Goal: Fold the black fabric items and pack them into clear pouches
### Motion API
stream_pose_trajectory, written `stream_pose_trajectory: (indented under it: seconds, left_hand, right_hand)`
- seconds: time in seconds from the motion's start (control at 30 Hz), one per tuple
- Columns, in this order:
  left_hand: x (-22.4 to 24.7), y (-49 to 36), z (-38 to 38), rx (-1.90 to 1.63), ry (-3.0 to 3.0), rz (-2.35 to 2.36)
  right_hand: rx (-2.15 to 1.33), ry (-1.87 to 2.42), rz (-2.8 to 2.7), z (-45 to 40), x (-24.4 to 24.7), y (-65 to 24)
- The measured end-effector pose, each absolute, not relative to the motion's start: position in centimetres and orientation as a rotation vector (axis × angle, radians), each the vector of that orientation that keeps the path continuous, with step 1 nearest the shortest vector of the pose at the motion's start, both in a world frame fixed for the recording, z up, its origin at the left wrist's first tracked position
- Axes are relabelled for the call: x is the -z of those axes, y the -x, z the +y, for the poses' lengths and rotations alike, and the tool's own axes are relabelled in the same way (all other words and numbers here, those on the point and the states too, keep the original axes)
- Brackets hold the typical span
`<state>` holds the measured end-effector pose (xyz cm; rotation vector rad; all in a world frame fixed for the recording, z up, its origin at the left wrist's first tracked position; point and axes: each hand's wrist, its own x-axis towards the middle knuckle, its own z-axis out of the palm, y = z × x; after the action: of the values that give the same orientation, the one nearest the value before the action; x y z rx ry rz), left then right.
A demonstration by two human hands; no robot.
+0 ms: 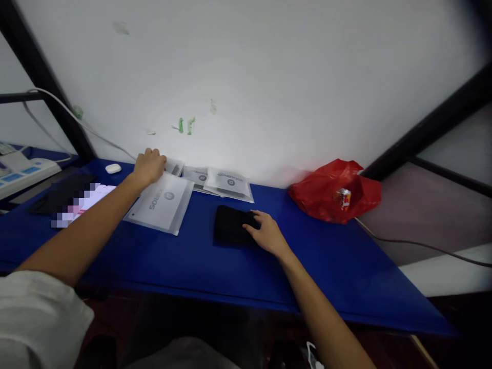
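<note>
On the blue table lies a folded black item (231,225), and my right hand (265,231) rests on its right side with the fingers apart. My left hand (150,165) is at the back left, its fingers bent down at the top edge of a large frosted zip bag (159,202) with printed lettering. What those fingers grip, if anything, is hidden. Behind that bag another bag (175,167) shows in part. Two smaller frosted bags, one at the left (195,176) and one at the right (229,183), overlap near the wall.
A red plastic bag (334,192) with a small wrapper sits at the back right of the table (172,266). At the left are a lit phone (86,204), a white case (113,168), a power strip (31,174) and cables. Black metal bars flank the table.
</note>
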<state>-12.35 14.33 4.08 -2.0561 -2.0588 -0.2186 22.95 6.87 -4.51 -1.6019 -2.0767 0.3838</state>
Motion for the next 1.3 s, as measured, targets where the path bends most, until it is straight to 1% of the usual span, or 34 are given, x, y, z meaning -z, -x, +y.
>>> stream_pose_trajectory:
  seconds: [0.07,0.13,0.27,0.37,0.5,0.57,0.67,0.77,0.93,1.07,1.3]
  left_hand:
    - [-3.3,9.8,12.3,0.217,2.118,-1.954]
    - [-2.1,7.3,10.0,0.226,2.307,-1.835]
    - [0.8,4.9,6.6,0.191,2.536,-1.772]
    - [2.0,5.3,6.2,0.123,2.505,-1.77]
    - [2.0,6.1,6.7,-0.019,2.376,-1.75]
    - [1.9,5.9,6.6,-0.033,2.301,-1.762]
    - [2.2,4.9,5.7,0.059,2.235,-1.777]
    - [2.9,3.4,4.5,0.203,2.366,-1.737]
    - [4.7,1.8,3.9,0.423,2.625,-1.761]
    - [5.7,1.5,4.5,0.474,2.634,-1.848]
    - [6.2,1.5,4.5,0.564,2.602,-1.91]
  right_hand:
    - [-0.386,1.597,-2.07,6.9,4.6,-23.0]
    - [-0.386,1.592,-2.069,6.9,4.8,-23.0]
    - [-0.387,1.622,-2.062,6.9,4.8,-23.0]
    - [-0.38,1.657,-2.055,6.9,4.7,-22.8]
    - [-0.372,1.671,-2.051,6.7,4.5,-22.5]
    - [-0.388,1.647,-2.055,6.6,4.2,-22.5]
    - [-0.428,1.612,-2.04,6.4,3.6,-23.1]
    - [-0.399,1.553,-2.07,6.6,3.4,-24.6]
    - [-0.241,1.584,-2.181,7.8,5.4,-27.7]
    - [-0.224,1.64,-2.196,8.3,7.1,-28.6]
    - [-0.223,1.65,-2.178,8.1,7.3,-28.5]
